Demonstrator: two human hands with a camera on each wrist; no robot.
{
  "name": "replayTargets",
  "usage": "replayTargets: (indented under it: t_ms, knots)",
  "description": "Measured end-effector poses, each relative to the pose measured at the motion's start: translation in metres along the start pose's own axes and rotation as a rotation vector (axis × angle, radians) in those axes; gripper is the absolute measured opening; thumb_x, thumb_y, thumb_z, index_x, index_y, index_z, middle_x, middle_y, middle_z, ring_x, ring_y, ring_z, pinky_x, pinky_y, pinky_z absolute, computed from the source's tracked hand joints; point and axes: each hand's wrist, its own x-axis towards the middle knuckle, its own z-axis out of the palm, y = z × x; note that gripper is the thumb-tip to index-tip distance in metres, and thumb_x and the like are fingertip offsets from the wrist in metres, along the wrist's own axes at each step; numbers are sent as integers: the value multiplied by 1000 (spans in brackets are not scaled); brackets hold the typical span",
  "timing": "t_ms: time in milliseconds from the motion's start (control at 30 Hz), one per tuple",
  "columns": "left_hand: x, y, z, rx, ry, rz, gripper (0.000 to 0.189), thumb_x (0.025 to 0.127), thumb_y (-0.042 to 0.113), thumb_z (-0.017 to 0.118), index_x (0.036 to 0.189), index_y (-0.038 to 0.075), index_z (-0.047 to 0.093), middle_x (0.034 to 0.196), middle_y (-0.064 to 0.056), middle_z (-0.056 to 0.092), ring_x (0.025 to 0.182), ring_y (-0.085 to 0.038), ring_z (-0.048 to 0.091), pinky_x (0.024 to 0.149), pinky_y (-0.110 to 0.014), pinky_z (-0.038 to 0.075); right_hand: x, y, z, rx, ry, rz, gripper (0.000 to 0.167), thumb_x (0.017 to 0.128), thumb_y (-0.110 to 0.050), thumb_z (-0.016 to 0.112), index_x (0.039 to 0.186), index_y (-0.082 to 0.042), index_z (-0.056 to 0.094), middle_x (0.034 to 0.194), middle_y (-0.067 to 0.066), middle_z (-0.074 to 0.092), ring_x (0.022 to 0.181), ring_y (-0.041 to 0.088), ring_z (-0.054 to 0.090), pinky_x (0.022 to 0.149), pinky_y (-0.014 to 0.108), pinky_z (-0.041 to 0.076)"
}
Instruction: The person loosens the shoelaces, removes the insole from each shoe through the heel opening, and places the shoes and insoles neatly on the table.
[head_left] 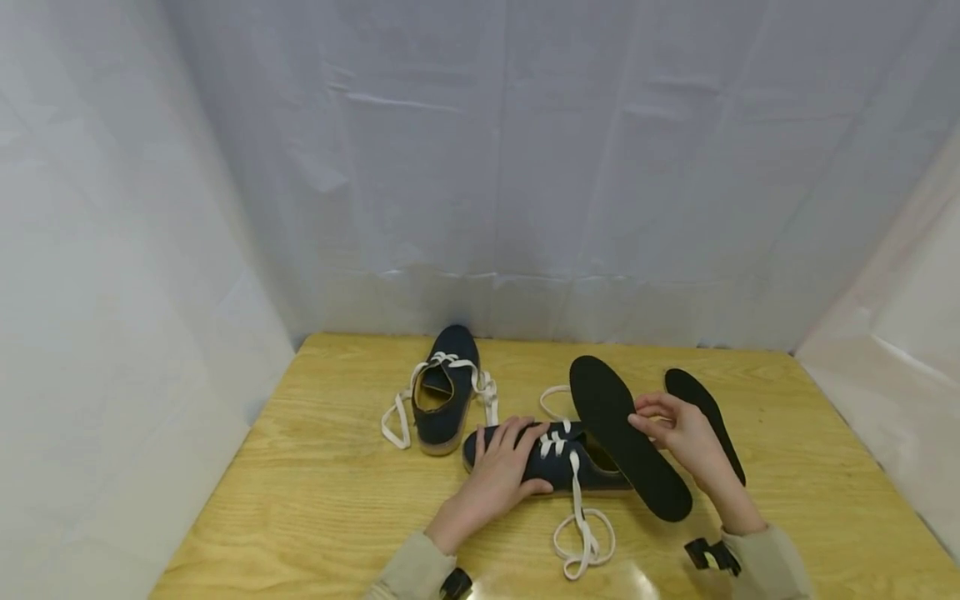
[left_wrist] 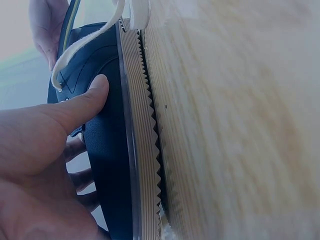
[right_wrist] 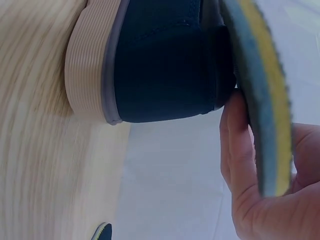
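Note:
A dark navy sneaker (head_left: 558, 475) with white laces lies sideways on the table, toe to the left. Over its toe end my left hand (head_left: 498, 475) grips it, thumb (left_wrist: 95, 95) on the near side and fingers across the top. My right hand (head_left: 682, 433) pinches a black insole (head_left: 607, 408) by its right edge, thumb on one face and fingers on the other. The insole is tilted over the sneaker's heel opening and hides part of it. In the right wrist view, the insole's edge (right_wrist: 272, 105) shows blue and yellow layers close above the heel.
A second navy sneaker (head_left: 444, 408) stands at the back left, its laces spread to both sides. Another black insole (head_left: 705, 417) lies on the wooden table (head_left: 300, 500) behind my right hand. One loose lace (head_left: 585, 533) trails toward the front. White sheeting (head_left: 487, 167) surrounds the table.

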Motion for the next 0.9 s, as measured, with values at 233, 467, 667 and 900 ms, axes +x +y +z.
replayTargets:
  t_ms: [233,467,667,900]
  knots:
    - [0,1,0,0,0,2,77,88,41,76,153,20,42,154,-11,39,145,-34,33,113,-74,20,3,4,0,71,-4,20,46,98,-26,70,131,3,59,115,18,69,86,8,70,68,28,58]
    - [0,1,1,2,3,1,76,88,41,76,153,20,43,155,-11,39,145,-34,33,113,-74,19,5,8,-7,147,13,38,45,100,-24,67,134,3,55,115,12,69,88,1,67,72,28,58]
    - [0,1,1,12,1,-1,76,88,42,76,153,21,43,155,-10,39,146,-33,33,113,-74,19,6,15,-14,201,40,58,50,100,-26,66,138,3,51,100,-17,68,88,-1,64,74,26,57]
    - [0,2,2,7,-2,1,77,88,41,76,154,21,42,155,-11,38,146,-33,33,113,-74,19,9,24,-19,226,55,93,58,102,-27,64,147,3,44,106,-17,64,90,-4,62,75,24,55]
